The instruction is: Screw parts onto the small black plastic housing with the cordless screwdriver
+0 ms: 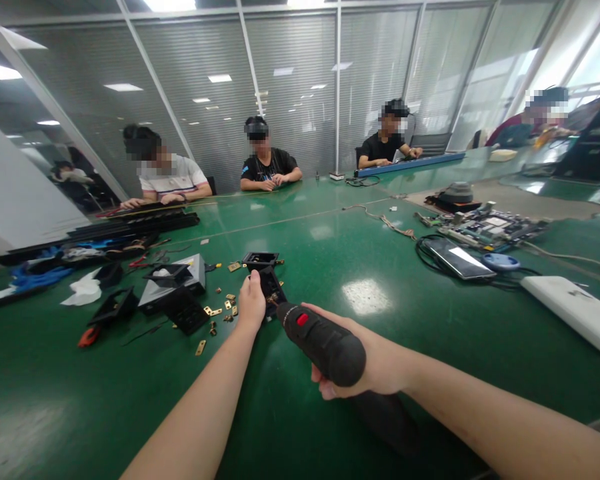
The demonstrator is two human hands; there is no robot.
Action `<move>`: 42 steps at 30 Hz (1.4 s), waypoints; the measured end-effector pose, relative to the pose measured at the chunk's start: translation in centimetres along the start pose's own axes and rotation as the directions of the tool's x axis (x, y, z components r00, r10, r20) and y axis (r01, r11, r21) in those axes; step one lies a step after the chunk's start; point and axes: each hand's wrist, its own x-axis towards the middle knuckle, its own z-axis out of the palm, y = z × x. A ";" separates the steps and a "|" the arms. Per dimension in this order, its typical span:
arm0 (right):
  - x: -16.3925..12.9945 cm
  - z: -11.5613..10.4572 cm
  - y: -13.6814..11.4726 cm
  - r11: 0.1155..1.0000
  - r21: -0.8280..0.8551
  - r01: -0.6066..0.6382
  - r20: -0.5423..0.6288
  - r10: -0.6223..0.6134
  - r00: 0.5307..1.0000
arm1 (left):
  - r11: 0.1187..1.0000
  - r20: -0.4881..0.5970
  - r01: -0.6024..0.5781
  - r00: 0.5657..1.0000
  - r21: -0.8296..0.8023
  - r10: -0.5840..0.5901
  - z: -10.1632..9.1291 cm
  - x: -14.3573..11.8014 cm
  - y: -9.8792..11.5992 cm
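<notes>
While the left hand [251,301] pins the black housing [271,287] at frame centre, the right hand [367,368] (wrapped around the electric screwdriver [320,341]) should keep its bit square to the screw.

Both bare forearms reach forward. The left hand [251,301] is closed in a grip, knuckles up. The right hand [375,365] is curled, its fingers [325,389] wrapped underneath.
</notes>
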 end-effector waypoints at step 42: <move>-0.1 0.0 0.0 1.000 0.021 0.006 0.006 -0.006 1.000 | 0.999 0.006 -0.009 1.000 -0.035 0.009 0.3 0.3 -0.4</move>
